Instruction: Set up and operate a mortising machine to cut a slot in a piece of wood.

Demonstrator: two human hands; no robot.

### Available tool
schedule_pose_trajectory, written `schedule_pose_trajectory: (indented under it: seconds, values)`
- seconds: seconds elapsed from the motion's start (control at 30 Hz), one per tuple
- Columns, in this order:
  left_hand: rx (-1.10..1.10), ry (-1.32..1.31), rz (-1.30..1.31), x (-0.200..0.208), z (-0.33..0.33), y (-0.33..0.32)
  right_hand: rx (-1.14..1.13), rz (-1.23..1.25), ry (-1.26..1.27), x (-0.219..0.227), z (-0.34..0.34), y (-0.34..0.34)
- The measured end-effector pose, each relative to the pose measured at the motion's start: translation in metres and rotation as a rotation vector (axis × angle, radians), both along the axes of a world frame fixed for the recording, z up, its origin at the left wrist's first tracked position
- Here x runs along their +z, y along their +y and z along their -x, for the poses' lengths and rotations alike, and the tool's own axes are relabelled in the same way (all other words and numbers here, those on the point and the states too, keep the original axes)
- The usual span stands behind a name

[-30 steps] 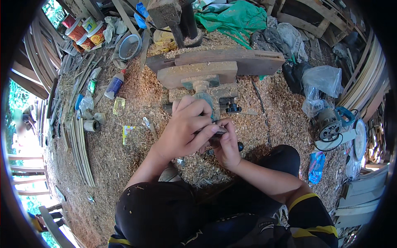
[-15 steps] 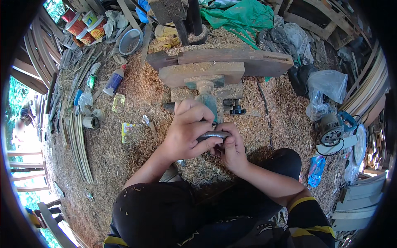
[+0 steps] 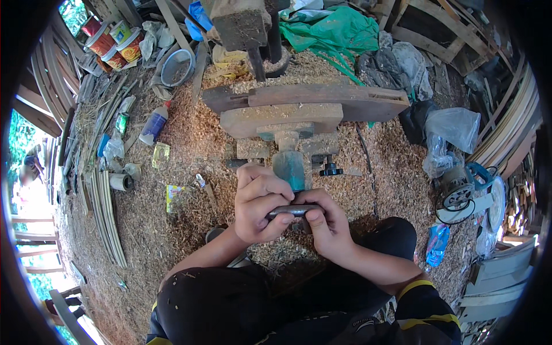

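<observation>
A smooth dark metal bar point(image 3: 296, 211) lies crosswise at the near end of a green bench vise point(image 3: 288, 171), and both my hands are closed on it. My left hand point(image 3: 256, 201) grips its left end, thumb along the near side. My right hand point(image 3: 329, 224) pinches the right end between thumb and curled fingers. Whether the bar joins the vise's screw is hidden by my fingers. Beyond, a thick wooden block point(image 3: 282, 119) sits at the vise's far end, with a long, dark wooden board point(image 3: 328, 95) behind it.
A black knob point(image 3: 330, 169) sticks out right of the vise. Wood shavings cover the ground. A corded power tool point(image 3: 457, 192) and blue packet point(image 3: 438, 244) lie right; a bottle point(image 3: 154, 123) and wood strips point(image 3: 106, 213) left. Green sheeting point(image 3: 333, 34) lies at the back.
Both hands and the bar have come down slightly toward me. The bar's tilt has changed a little, and it now lies nearly level. My hands keep their hold on it.
</observation>
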State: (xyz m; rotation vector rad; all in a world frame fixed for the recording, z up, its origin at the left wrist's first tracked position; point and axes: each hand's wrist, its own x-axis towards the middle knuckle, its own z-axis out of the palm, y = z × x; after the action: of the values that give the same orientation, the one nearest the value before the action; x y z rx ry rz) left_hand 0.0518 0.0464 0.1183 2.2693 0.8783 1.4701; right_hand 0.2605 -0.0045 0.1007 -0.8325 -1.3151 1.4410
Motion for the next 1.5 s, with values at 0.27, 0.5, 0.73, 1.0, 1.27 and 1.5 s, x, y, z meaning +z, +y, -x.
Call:
schedule_pose_trajectory:
  seconds: [0.27, 0.5, 0.73, 1.0, 1.27, 1.5]
  values:
    - [0.042, -0.03, 0.06, 0.002, -0.006, -0.003, 0.076, 0.182, 0.086, 0.005, -0.004, 0.009]
    - [0.101, -0.026, 0.054, 0.005, -0.006, -0.013, -0.091, -0.272, -0.421, 0.011, -0.016, 0.034]
    - [0.018, 0.001, 0.006, 0.014, -0.007, -0.014, -0.337, 0.01, -0.084, 0.011, -0.034, 0.06]
    - [0.051, 0.393, -0.06, 0.068, -0.034, -0.003, -0.46, -0.332, 0.14, 0.131, -0.036, 0.169]
    - [-0.039, 0.27, 0.006, 0.063, -0.04, 0.005, -0.932, -1.006, -0.582, 0.242, -0.028, 0.355]
    - [-0.067, 0.22, 0.075, 0.064, -0.027, -0.004, -0.31, -0.079, 0.11, 0.316, 0.029, 0.393]
